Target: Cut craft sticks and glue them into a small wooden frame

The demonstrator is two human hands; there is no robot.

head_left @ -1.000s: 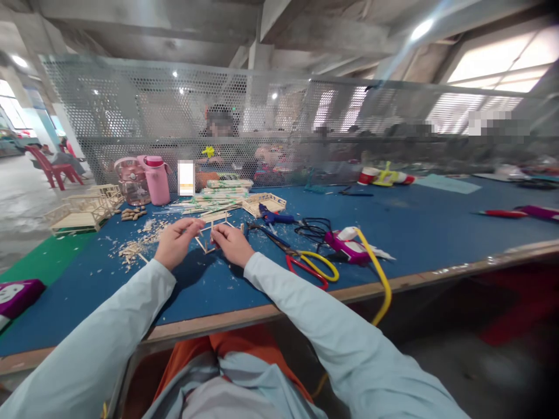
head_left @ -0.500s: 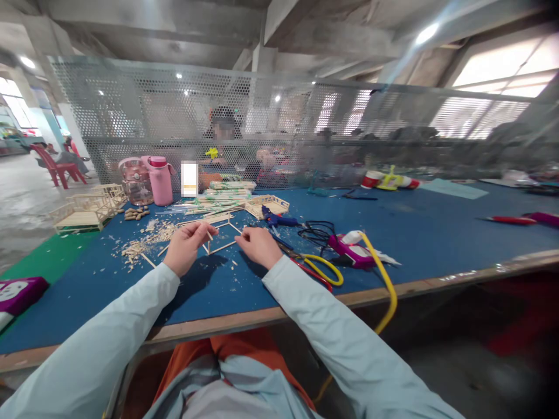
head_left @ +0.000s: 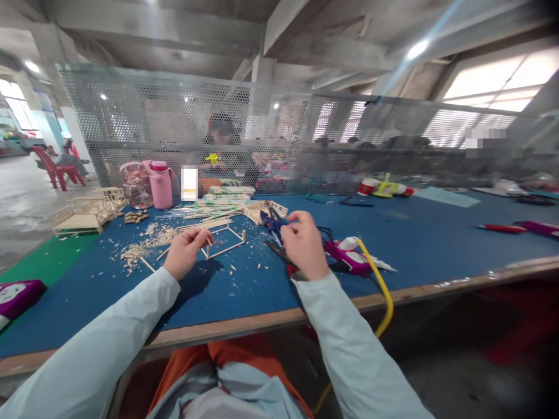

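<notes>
My left hand (head_left: 186, 250) is closed in a pinch on a thin wooden stick at the left corner of a small stick frame (head_left: 227, 250). The frame rests on the blue tabletop, with a short upright post at its right corner. My right hand (head_left: 305, 244) is closed around the handle of a blue glue gun (head_left: 267, 221), whose nozzle end points left. The hand covers most of the handle. Below and beside that hand lie scissors (head_left: 276, 251), their handles largely hidden.
Wood chips (head_left: 144, 244) and loose sticks lie left of the frame. Behind are bundled sticks (head_left: 222, 201), a wooden tray-like piece (head_left: 253, 212), a pink bottle (head_left: 161, 186) and finished stick models (head_left: 82, 215). A purple power strip (head_left: 349, 256) with a yellow cable (head_left: 384, 291) sits right. Mesh panel (head_left: 174, 116) behind.
My right hand has left the frame's right corner, moved right and closed on the glue gun's handle. A short post now shows at that corner. My left hand stays at the frame.
</notes>
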